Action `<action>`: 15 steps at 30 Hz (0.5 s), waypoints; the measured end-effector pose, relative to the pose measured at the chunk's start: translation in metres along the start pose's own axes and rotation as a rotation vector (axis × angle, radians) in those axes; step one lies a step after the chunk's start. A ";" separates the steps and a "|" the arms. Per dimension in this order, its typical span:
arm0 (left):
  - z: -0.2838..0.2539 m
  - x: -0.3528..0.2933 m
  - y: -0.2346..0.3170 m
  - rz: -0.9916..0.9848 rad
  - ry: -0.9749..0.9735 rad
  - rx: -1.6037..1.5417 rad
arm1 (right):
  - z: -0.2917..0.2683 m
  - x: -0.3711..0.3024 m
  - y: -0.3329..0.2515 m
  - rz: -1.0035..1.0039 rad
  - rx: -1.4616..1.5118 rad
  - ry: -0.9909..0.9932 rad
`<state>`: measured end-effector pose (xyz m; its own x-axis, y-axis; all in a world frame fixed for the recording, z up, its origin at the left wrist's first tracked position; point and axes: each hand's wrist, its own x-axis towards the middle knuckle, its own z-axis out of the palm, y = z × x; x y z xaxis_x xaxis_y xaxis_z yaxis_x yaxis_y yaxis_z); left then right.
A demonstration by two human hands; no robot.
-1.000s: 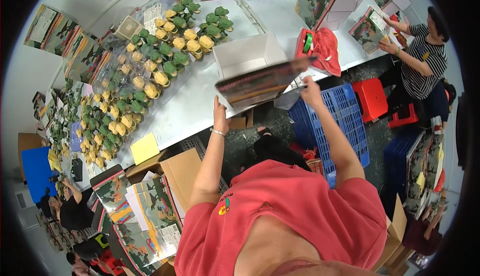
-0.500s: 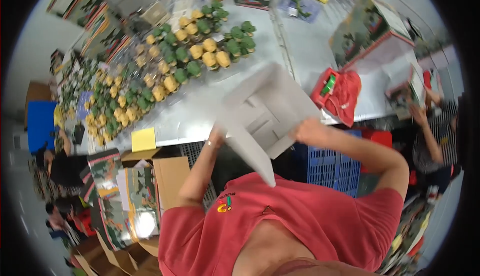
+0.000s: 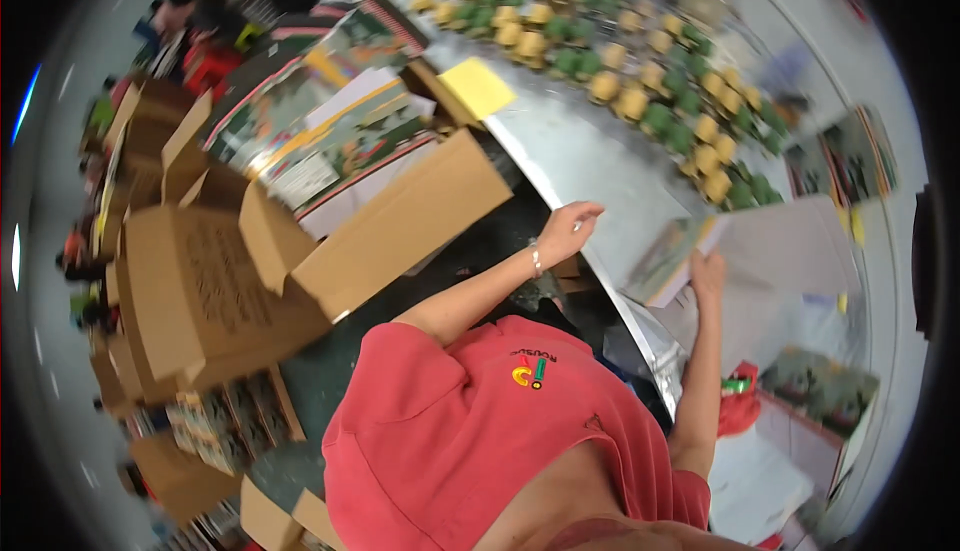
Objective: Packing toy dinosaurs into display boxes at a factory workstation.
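A cardboard box (image 3: 665, 259) with a printed green outside and pale grey-white panels is over the table at the right, partly blurred. My right hand (image 3: 708, 273) is closed on its edge. My left hand (image 3: 570, 233), with a bracelet at the wrist, is off the box near the table's front edge. Its fingers are loosely bent and somewhat apart, and nothing shows in them. Beyond my hands, rows of small yellow and green figures (image 3: 630, 103) stand on the metal table (image 3: 545, 121).
A large open brown carton (image 3: 410, 226) filled with printed flat boxes (image 3: 335, 116) stands at my left. A yellow sheet (image 3: 478, 88) lies at the table corner. More cartons (image 3: 215, 291) are on the floor. At the lower right are a red bag (image 3: 740, 413) and a printed box (image 3: 820, 391).
The view has swung toward the left side cartons. My left hand has let go of the box. My right hand still grips it, now with its printed outside showing.
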<state>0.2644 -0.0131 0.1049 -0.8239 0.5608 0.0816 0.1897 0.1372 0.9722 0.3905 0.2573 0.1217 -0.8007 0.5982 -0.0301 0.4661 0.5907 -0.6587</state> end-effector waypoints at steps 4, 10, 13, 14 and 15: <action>-0.137 -0.068 -0.046 -0.176 0.407 0.057 | -0.022 0.005 -0.036 0.186 -0.066 -0.323; -0.373 -0.176 -0.116 -0.382 1.283 -0.219 | -0.016 -0.038 -0.183 0.140 0.136 -0.595; -0.491 -0.218 -0.176 -0.447 1.454 -0.178 | 0.103 -0.001 -0.268 -0.097 0.398 -0.807; -0.513 -0.202 -0.168 -0.447 1.417 -0.080 | 0.146 0.013 -0.305 -0.095 0.437 -0.900; -0.544 -0.200 -0.167 -0.435 1.403 0.024 | 0.187 0.023 -0.352 -0.001 0.501 -0.966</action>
<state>0.1066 -0.5926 0.0452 -0.6463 -0.7611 -0.0551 -0.2069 0.1053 0.9727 0.1375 -0.0385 0.2125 -0.8605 -0.2101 -0.4640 0.4347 0.1721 -0.8840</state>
